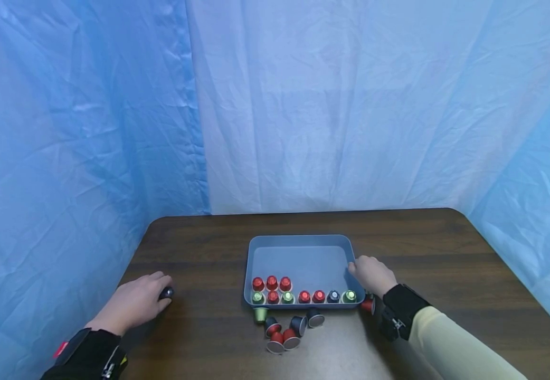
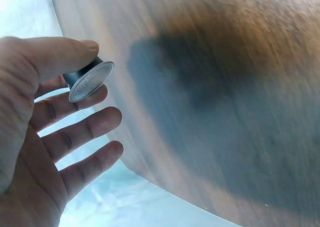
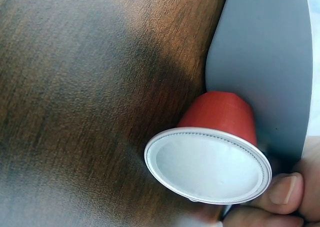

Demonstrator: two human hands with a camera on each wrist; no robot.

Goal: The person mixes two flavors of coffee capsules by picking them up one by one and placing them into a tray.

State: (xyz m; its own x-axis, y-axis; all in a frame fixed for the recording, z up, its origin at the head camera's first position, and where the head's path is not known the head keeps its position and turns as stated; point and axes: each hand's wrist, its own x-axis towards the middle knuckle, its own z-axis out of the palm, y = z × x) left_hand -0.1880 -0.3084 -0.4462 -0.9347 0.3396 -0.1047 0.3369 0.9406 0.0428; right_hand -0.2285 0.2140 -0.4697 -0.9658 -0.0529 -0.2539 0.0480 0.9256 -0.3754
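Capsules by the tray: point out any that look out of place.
Ten stand upright in rows inside the tray. A loose cluster lies tipped on the table before it, and one red capsule leans against the tray's outer wall.

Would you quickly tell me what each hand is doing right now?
Left hand: pinches a dark capsule.
Right hand: rests on the tray rim; grip cannot be told.

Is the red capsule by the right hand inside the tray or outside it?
Outside. The red capsule lies tipped on the table, against the outer wall of the tray.
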